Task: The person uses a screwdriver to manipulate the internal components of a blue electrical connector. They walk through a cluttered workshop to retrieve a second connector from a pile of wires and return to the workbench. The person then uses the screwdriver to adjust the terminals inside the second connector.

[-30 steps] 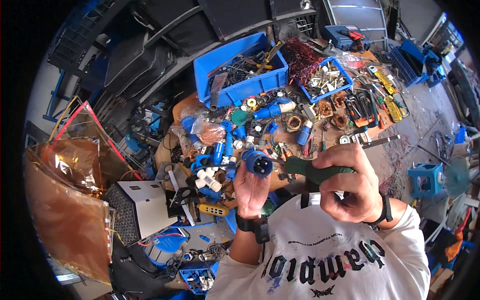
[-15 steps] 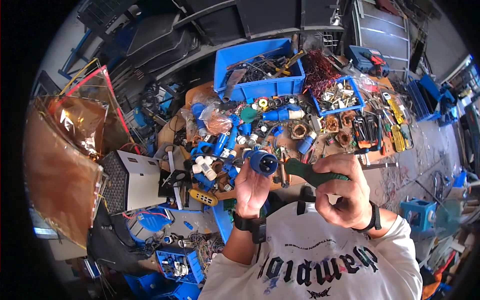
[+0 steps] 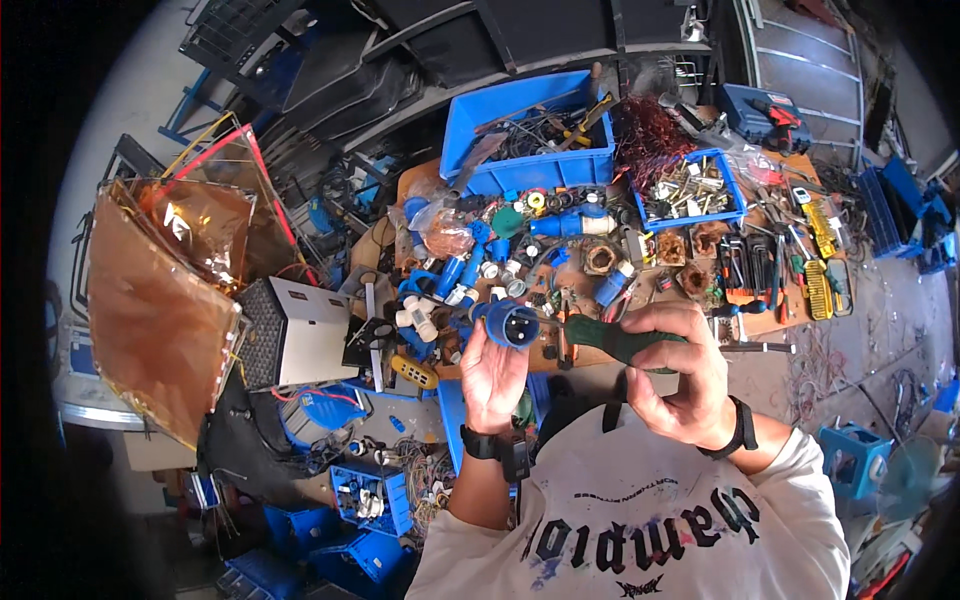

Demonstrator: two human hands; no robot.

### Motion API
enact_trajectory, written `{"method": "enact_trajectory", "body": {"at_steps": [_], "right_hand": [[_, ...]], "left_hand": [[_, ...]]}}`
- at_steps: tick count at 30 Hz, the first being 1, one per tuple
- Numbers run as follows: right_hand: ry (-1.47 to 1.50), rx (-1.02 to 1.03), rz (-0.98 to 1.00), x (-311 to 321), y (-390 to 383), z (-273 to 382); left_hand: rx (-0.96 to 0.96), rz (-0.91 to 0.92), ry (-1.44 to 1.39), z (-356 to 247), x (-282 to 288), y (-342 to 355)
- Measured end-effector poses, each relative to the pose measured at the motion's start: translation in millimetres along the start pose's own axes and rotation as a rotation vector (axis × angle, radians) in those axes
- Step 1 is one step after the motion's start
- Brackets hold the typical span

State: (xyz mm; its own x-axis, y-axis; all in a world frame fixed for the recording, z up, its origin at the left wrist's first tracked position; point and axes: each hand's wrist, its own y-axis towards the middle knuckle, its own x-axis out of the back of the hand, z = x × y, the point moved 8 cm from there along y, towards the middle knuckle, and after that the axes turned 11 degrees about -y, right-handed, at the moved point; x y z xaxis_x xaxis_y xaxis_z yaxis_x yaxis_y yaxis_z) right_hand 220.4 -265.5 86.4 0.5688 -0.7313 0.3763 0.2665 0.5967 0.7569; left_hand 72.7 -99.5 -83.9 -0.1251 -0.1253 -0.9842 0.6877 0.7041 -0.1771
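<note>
In my left hand [image 3: 494, 388] is a blue industrial plug [image 3: 522, 328], its round open end with the pins facing right. The fingers wrap under and behind it. My right hand [image 3: 682, 372] is closed around the dark green handle of a screwdriver [image 3: 606, 338]. The thin shaft points left, toward the plug's open end. Whether its tip touches the plug, I cannot tell. Both hands are above the near edge of a cluttered wooden workbench [image 3: 762, 322].
Blue and white plug parts crowd the bench beyond my hands. A large blue bin [image 3: 535, 180] of tools stands behind, beside a blue tray [image 3: 690, 222] of metal pieces. On the right lie yellow hex key sets [image 3: 820, 290]. A yellow push-button control [image 3: 414, 371] sits at left.
The whole view has shifted, so the bench appears further right. Both hands keep their holds; the plug and screwdriver have moved only slightly left in the picture.
</note>
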Motion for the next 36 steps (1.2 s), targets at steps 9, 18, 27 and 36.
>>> {"method": "enact_trajectory", "body": {"at_steps": [9,18,27,36], "right_hand": [[0.087,-0.04,-0.038,22.4,-15.7,-27.0],[0.11,-0.049,-0.076,48.2,-19.0,-34.4],[0.085,-0.075,-0.112,63.2,-25.4,-39.7],[0.055,-0.091,-0.121,69.0,-27.0,-44.1]], "left_hand": [[-0.038,-0.041,-0.021,21.4,14.3,-6.3],[0.014,-0.006,-0.069,46.8,1.4,-2.8],[0.036,-0.011,-0.017,63.0,-2.4,6.9],[0.051,0.013,0.036,71.5,-10.9,9.6]]}}
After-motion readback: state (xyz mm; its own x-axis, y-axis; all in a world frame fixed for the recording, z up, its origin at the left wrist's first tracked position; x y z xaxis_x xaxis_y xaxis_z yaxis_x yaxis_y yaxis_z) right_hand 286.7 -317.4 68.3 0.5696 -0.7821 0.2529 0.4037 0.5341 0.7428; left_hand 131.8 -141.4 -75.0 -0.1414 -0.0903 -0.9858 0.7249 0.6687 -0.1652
